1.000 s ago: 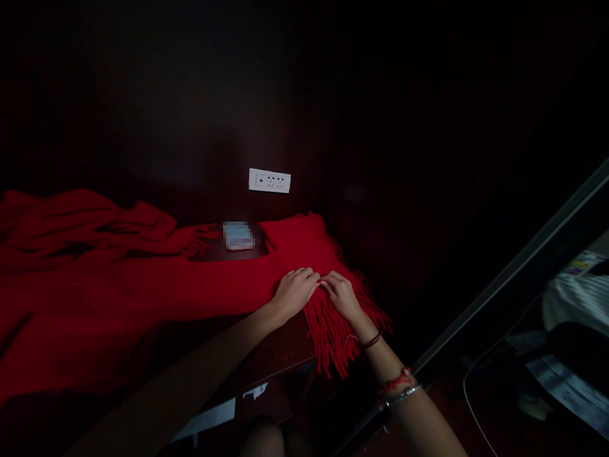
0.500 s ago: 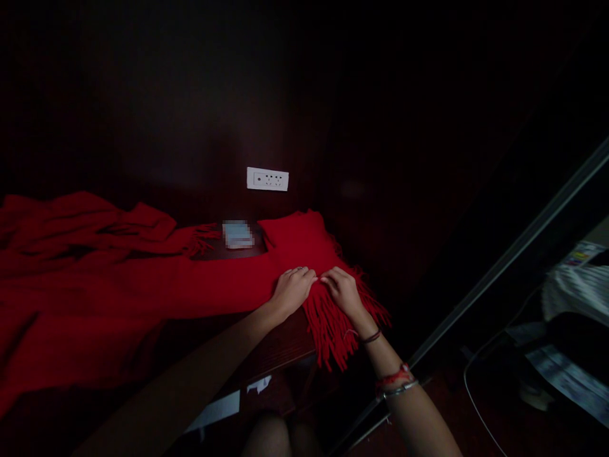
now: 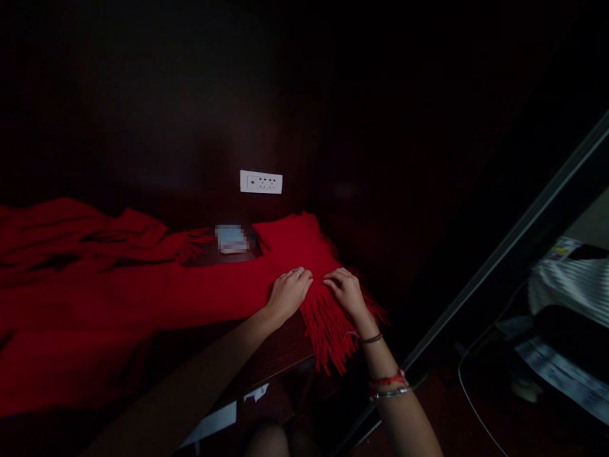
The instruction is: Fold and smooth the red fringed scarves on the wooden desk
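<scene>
A red fringed scarf (image 3: 214,289) lies along a dark wooden surface, its right end folded over into a wider patch. My left hand (image 3: 289,293) rests on that end, fingers curled together on the cloth just above the tassels. Close by on the right, my right hand (image 3: 346,291) has thumb and fingers drawn together at the fabric where the fringe (image 3: 328,336) starts. A small gap of red cloth separates the fingertips. The tassels hang over the front edge between and below my hands.
A blurred pale-blue packet (image 3: 231,239) sits behind the scarf, under a white wall socket (image 3: 261,182). More red cloth (image 3: 95,228) is bunched at the left. White papers (image 3: 214,422) lie below the surface. At right are a metal-edged frame (image 3: 476,273) and a white cable (image 3: 469,387).
The gap between my fingertips has widened slightly. The whole view has shifted a little, so the socket and packet appear further left. The scarf keeps its layout.
</scene>
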`<state>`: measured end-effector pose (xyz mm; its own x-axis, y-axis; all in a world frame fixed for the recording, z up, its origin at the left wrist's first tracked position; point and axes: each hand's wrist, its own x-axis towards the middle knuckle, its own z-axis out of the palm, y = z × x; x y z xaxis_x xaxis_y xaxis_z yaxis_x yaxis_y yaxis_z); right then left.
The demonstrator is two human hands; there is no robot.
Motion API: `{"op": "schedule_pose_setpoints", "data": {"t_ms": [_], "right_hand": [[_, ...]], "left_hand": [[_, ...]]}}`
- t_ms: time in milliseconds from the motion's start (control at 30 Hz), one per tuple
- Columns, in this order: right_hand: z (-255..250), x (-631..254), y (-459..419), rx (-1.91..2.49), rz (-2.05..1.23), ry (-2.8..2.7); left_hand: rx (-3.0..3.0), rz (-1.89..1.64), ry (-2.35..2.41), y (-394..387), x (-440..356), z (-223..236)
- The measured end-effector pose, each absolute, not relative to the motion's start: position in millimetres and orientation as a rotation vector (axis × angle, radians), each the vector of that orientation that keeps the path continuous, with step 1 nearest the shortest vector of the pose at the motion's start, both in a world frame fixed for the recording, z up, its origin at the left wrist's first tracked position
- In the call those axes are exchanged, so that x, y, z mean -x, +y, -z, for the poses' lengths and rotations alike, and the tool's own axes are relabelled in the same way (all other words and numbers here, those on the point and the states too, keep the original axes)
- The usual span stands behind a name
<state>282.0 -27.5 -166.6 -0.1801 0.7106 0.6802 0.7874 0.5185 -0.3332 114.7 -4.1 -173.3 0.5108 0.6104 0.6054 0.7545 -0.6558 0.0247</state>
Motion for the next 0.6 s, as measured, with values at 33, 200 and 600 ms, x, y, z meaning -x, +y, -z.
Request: {"op": "schedule_pose_setpoints", "data": {"t_ms": [33,200,600], "right_hand": [[166.9,-281.5,-27.2,1.235,0.140,-1.919],[169.7,-281.8,-24.2,1.252,0.200,-1.901],[172.3,-286.6,-22.8,1.383,0.280,-1.731]], "left_hand": [[2.516,0.871,-1.142,-5.0,-115.3,172.6],[2.574,0.818,-1.050,-5.1,-124.9,166.2],[2.590,0.853,-1.216,1.7,-134.8,171.4]]}}
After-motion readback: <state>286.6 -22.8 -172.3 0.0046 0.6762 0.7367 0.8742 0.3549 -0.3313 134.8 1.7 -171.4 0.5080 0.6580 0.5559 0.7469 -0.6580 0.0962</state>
